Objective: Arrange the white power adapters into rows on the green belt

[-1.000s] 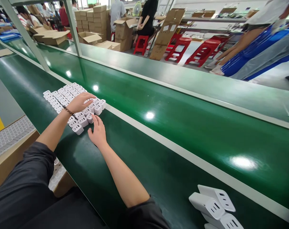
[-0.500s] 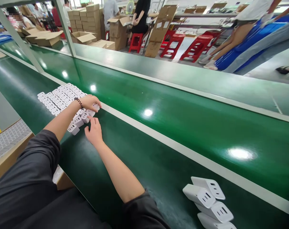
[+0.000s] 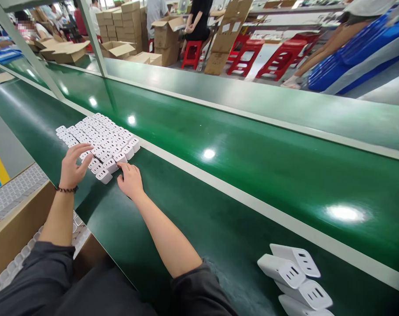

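Observation:
White charger blocks (image 3: 102, 137) with port slots on their upper faces stand packed in rows on the green work surface (image 3: 173, 228). My left hand (image 3: 73, 166) is at the left side of the group, thumb and fingers apart, fingertips over its edge. Near the front right corner is my right hand (image 3: 131, 181), fingers extended and slightly bent, fingertips against or just beside a front-row charger (image 3: 110, 165). I see nothing held in either hand. The nearest corner charger (image 3: 103, 176) leans a little. Several more chargers (image 3: 293, 272) lie on their sides at the lower right.
A pale rail (image 3: 219, 186) divides my surface from the shiny green belt (image 3: 252, 149). A metal post (image 3: 43, 66) rises at the far left. An open carton (image 3: 21, 215) with clear trays sits below the left edge. Cartons, red stools (image 3: 192, 53) and people are beyond.
My left hand has left the far right end of the charger rows and moved left and nearer, to their left side. My right hand stays almost in place. The view has shifted slightly.

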